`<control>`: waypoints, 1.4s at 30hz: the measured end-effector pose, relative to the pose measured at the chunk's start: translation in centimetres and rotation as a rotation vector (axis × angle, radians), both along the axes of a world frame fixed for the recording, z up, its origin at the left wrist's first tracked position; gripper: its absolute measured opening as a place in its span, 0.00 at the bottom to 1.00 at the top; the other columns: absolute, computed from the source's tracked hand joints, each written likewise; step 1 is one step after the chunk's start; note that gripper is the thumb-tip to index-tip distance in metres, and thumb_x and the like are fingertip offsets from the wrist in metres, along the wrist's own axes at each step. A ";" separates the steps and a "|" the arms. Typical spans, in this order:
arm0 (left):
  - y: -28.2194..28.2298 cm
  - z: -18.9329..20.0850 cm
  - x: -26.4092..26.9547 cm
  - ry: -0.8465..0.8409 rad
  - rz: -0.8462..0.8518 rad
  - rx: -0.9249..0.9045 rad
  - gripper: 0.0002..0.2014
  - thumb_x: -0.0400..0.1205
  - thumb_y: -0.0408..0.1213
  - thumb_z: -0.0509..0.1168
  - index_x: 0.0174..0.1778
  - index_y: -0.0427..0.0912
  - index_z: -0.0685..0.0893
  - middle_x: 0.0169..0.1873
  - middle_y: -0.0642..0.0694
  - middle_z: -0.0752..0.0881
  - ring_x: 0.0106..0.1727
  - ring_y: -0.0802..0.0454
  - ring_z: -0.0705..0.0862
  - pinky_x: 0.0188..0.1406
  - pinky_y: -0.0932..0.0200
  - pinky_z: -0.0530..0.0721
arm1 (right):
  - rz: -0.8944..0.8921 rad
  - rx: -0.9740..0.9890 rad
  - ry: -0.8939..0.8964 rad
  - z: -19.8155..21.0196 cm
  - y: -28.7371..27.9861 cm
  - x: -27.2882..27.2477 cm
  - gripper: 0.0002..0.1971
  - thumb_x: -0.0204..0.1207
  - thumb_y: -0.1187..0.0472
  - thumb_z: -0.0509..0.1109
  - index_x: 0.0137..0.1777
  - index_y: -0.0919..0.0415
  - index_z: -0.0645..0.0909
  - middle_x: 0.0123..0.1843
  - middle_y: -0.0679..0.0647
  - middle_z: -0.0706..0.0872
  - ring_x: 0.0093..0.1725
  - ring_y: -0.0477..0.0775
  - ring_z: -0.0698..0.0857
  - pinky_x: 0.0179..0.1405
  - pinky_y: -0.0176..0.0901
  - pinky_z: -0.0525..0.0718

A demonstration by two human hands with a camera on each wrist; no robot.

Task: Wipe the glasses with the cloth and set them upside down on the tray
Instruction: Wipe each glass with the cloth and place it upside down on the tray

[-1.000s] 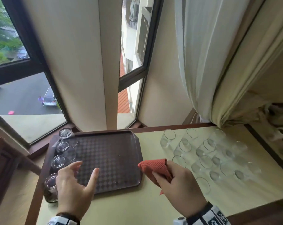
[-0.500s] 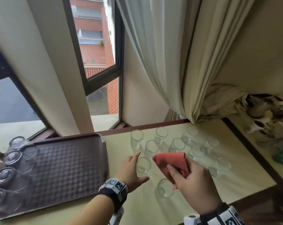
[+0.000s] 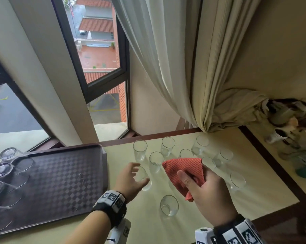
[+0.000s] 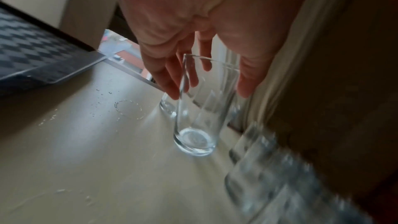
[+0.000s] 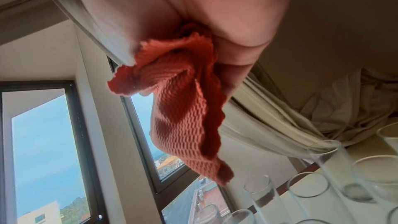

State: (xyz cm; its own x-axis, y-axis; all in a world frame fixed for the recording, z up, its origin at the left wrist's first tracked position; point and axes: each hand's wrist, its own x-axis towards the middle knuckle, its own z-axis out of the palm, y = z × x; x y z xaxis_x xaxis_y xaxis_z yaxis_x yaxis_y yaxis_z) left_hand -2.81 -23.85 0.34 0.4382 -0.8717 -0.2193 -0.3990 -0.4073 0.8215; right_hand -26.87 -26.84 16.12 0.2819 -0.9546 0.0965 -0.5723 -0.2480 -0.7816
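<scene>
A: What is found at the far left?

B: A dark brown plastic tray is seen there, with four clear glass tumblers set upside down along its left edge. The rest of its checkered floor is left uncovered.

A: What has changed since a second ago?

B: The left hand, spread over the tray then, has been carried right onto the cream tabletop. It is now reached around the nearest-left upright tumbler, fingers straight and parted on either side of the rim. Contact cannot be confirmed; nothing is gripped yet, and the tumbler is still stood on the table.

A: And to the right of that?

B: The orange waffle-weave cloth is kept bunched in the right hand, fingers curled round it, raised above the cluster of unwiped tumblers.

A: What is meant for the task?

B: A fifth tumbler is judged to be about to be picked up for wiping. About ten are counted still upright, so most of the work is left undone.
</scene>
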 end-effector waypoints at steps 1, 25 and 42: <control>0.7 1.2 0.8 0.092 0.062 -0.050 0.29 0.73 0.49 0.86 0.67 0.56 0.82 0.60 0.53 0.88 0.60 0.57 0.88 0.52 0.68 0.84 | 0.017 0.010 -0.005 -0.1 -0.1 0.5 0.12 0.73 0.40 0.76 0.48 0.45 0.88 0.38 0.29 0.89 0.36 0.34 0.89 0.32 0.23 0.81; 11.3 25.4 9.8 0.718 0.268 -0.657 0.31 0.90 0.61 0.62 0.71 0.34 0.84 0.63 0.28 0.90 0.67 0.28 0.88 0.69 0.36 0.89 | 0.572 -0.093 -0.569 8.5 8.4 24.0 0.18 0.88 0.50 0.59 0.76 0.43 0.72 0.69 0.29 0.83 0.68 0.36 0.84 0.60 0.27 0.83; 12.1 26.5 13.1 0.675 0.188 -0.640 0.37 0.83 0.75 0.58 0.74 0.48 0.85 0.67 0.36 0.90 0.71 0.39 0.89 0.76 0.32 0.82 | 0.670 -0.389 -0.624 11.6 9.1 27.5 0.26 0.90 0.64 0.53 0.88 0.64 0.58 0.91 0.54 0.56 0.89 0.57 0.56 0.86 0.54 0.65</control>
